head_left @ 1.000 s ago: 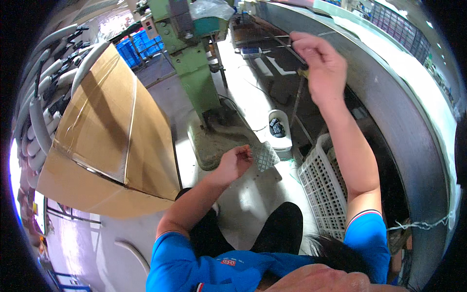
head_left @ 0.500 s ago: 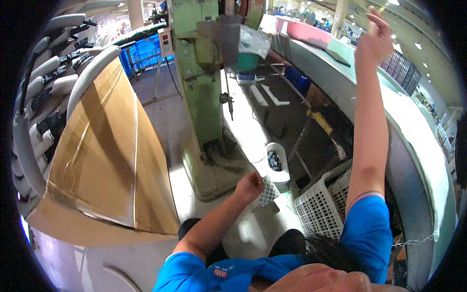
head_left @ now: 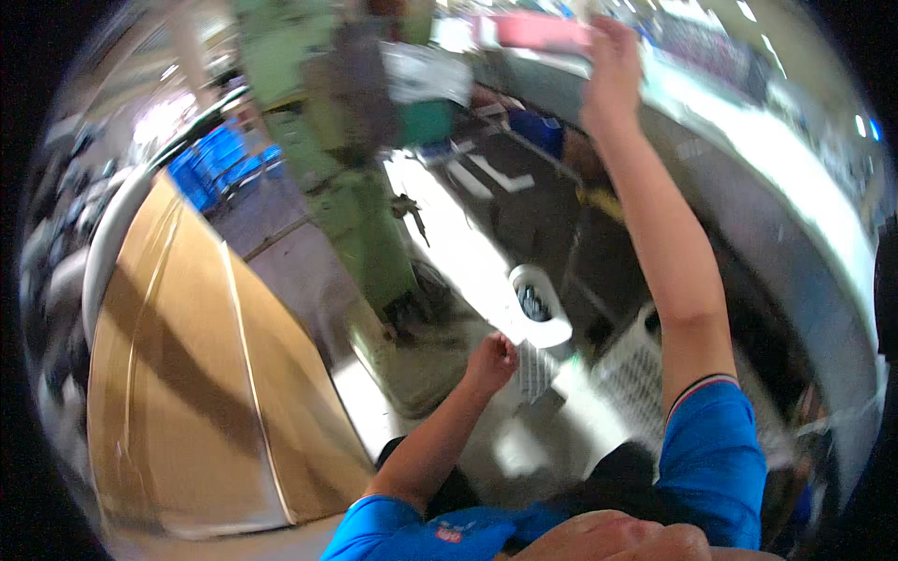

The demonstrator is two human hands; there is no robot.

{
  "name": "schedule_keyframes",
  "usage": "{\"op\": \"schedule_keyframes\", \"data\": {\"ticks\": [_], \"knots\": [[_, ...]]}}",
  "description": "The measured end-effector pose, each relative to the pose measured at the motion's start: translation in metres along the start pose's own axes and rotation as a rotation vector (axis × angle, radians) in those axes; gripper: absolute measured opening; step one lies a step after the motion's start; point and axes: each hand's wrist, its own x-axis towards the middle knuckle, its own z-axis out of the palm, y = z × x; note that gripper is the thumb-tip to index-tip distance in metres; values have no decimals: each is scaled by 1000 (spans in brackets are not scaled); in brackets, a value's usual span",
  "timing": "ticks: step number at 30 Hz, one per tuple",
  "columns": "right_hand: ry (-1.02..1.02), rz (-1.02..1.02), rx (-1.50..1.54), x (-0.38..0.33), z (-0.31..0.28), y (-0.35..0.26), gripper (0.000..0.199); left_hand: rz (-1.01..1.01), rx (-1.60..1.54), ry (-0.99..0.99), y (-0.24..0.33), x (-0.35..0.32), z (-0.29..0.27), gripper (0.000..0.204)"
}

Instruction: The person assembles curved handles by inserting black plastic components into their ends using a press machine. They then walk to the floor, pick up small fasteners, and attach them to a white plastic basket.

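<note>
Watching from far off through the head cam, I've got pretty smeary footage here. Left hand (head_left: 493, 363) looks curled into a loose fist, with nothing I can see sticking out of it. Right hand (head_left: 613, 79) is up high, fingers too blurred for me to say whether they're pinching anything. Nearest stuff: the pink tub (head_left: 538, 30) is just left of the right hand in view, up on the long bench (head_left: 776, 140); can't tell if they touch. The white tub (head_left: 557, 333) with dark parts (head_left: 533, 303) inside is low down, just past the left hand, near the patterned plate (head_left: 536, 369).

Handling guess: both tubs seem like stiff, light plastic, a bit slick, not fragile. I'd grab opposite rims and keep the white one level, since those parts look loose.
</note>
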Motion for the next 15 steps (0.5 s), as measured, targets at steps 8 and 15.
{"op": "schedule_keyframes", "data": {"ticks": [8, 15], "knots": [[-950, -78, -593, -275, -230, 41, 12, -368, 232, 145, -63, 41, 32, 30], [-915, 899, -1260, -436, -474, -87, 12, -858, 337, 35, -142, 36, -7, 25]]}}
